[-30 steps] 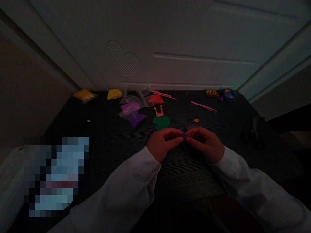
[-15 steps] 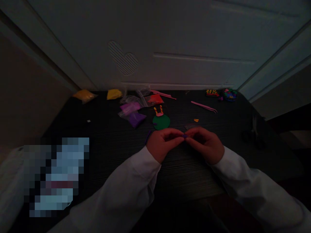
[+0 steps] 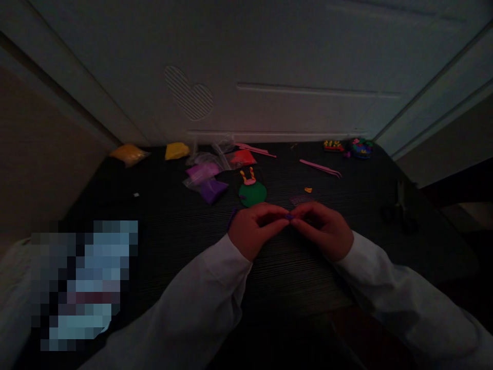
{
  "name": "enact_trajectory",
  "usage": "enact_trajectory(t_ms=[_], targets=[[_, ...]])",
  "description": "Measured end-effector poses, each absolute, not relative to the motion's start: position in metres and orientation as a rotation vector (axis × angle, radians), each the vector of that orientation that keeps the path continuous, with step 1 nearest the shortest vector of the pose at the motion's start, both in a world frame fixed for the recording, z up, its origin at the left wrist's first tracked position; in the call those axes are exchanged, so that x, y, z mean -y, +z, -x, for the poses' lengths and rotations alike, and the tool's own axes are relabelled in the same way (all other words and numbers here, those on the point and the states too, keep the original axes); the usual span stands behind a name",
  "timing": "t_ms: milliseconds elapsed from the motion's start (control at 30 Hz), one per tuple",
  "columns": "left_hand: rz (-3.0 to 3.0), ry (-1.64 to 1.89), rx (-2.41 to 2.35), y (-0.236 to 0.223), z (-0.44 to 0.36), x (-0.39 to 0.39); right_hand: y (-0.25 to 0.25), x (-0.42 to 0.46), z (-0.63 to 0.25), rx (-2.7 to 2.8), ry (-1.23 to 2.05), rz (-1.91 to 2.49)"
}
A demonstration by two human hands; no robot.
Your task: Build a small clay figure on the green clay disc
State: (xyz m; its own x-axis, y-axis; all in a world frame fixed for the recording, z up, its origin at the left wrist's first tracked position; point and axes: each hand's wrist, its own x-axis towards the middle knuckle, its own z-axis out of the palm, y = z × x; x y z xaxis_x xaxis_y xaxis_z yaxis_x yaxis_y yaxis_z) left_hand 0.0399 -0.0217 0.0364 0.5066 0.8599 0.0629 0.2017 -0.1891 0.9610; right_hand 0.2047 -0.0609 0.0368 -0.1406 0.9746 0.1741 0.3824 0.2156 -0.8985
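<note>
A small purple piece of clay (image 3: 289,216) is pinched between both hands at the table's middle. My left hand (image 3: 256,228) grips it from the left with thumb and fingertips, and my right hand (image 3: 325,226) does the same from the right. Just beyond my left hand lies a green clay disc (image 3: 253,193), topped by a pink oval and two twisted orange pieces. Partly hidden behind that hand is a dark purple strip (image 3: 231,218). A tiny orange clay piece (image 3: 308,190) rests past my right hand, near a clear plastic piece (image 3: 301,200).
Bags of purple clay (image 3: 212,190), red clay (image 3: 244,157) and yellow clay (image 3: 177,150) lie along the back. Pink tweezers (image 3: 320,167) and finished clay models (image 3: 361,148) are at the back right. Scissors (image 3: 399,208) lie right; a blurred-out lit screen (image 3: 103,272) is at left.
The whole view has shifted slightly, so things appear a little further left. Both hands keep their pinch on the purple clay, with barely any movement.
</note>
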Motion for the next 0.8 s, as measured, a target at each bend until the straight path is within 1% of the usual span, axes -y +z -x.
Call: enact_trajectory(t_ms=[233, 400, 800], targets=[[-1.793, 0.778, -0.909, 0.0363, -0.0397, 0.0224, 0.0392, 0.0615, -0.2049, 1.701, 0.889, 1.293], [-1.882, 0.782, -0.912, 0.0391, -0.0388, 0.0228, 0.041, 0.0627, -0.2057, 1.751, 0.817, 1.318], [-1.87, 0.729, -0.912, 0.0366, -0.0382, 0.0216, 0.0417, 0.0638, -0.2055, 1.769, 0.821, 1.313]])
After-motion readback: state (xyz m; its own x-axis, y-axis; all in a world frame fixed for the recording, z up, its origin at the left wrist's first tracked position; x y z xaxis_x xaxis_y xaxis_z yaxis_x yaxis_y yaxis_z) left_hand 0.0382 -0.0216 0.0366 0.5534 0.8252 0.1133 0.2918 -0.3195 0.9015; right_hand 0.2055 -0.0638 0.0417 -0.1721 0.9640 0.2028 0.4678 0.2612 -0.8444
